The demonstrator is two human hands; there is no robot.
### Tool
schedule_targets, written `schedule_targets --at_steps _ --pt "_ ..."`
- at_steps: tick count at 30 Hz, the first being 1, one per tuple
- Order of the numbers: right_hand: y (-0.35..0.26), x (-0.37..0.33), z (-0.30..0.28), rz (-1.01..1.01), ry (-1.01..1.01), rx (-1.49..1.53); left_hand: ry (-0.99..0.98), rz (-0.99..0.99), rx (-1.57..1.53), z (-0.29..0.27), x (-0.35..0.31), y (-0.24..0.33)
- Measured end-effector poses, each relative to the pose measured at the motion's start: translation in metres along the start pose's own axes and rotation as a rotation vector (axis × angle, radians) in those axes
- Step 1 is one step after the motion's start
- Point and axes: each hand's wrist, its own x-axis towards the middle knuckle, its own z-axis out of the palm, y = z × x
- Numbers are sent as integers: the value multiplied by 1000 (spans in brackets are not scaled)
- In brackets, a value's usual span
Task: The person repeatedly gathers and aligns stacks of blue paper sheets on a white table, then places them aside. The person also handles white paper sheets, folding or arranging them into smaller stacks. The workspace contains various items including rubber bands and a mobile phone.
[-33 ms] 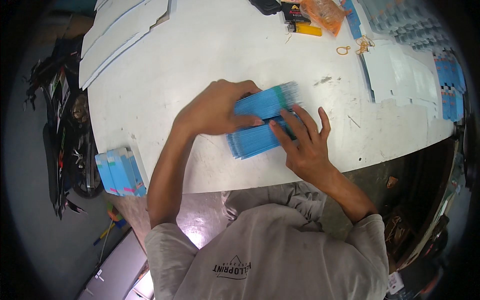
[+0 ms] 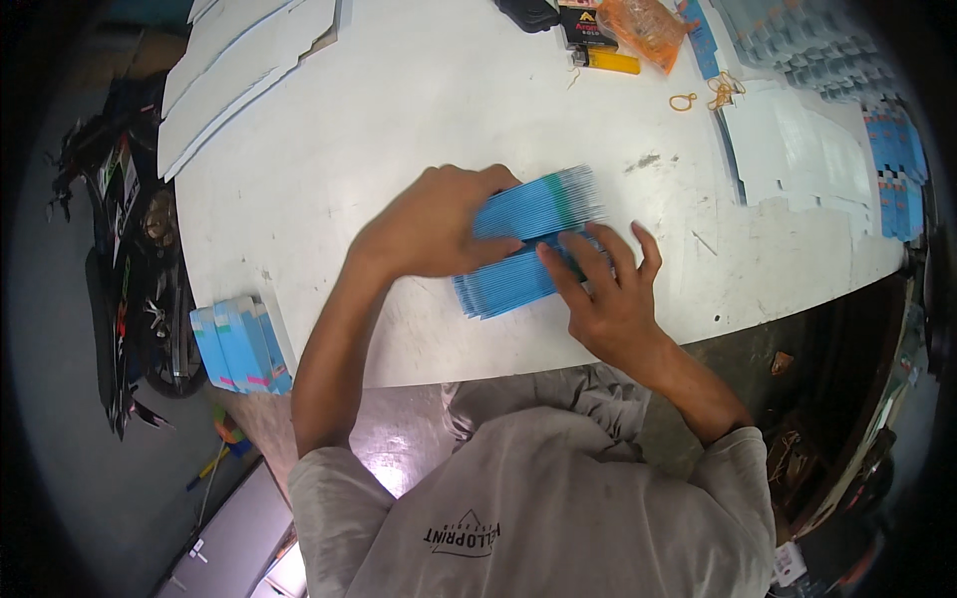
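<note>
Two blue stacks of thin, folded card pieces, set close together, lie on the white table in front of me. My left hand [image 2: 429, 224] is closed around the left part of the farther stack [image 2: 528, 206], its thumb along the near side and its fingers over the far side. That stack has a green band near its right end, where the edges fan out. My right hand [image 2: 610, 289] reaches over the right end of the nearer stack [image 2: 508, 283] with spread fingers. Its fingertips touch the cards between the two stacks; the outer fingers are lifted.
White card sheets [image 2: 249, 75] lie at the far left, more sheets [image 2: 797, 149] at the right. Blue cartons [image 2: 239, 344] stand at the left edge. A yellow lighter [image 2: 608, 62], an orange bag [image 2: 646, 30] and rubber bands [image 2: 726, 90] sit at the back.
My left hand has shifted slightly toward me and right along the farther stack. The right hand's fingers have drawn slightly down and curled a little more.
</note>
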Motion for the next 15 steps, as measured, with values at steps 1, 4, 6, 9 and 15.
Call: schedule_targets --at_steps 1,4,6,9,15 --pt "-3 1 -1 4 3 -14 6 11 82 2 0 6" --pt "-8 22 -15 8 -31 49 15 31 260 8 6 9" --pt "0 25 -12 -52 -37 40 6 39 319 9 8 12" --pt "11 30 -7 -99 -42 57 -8 47 349 11 11 13" --pt "22 14 -47 128 -132 362 192 49 104 -2 -9 -7"
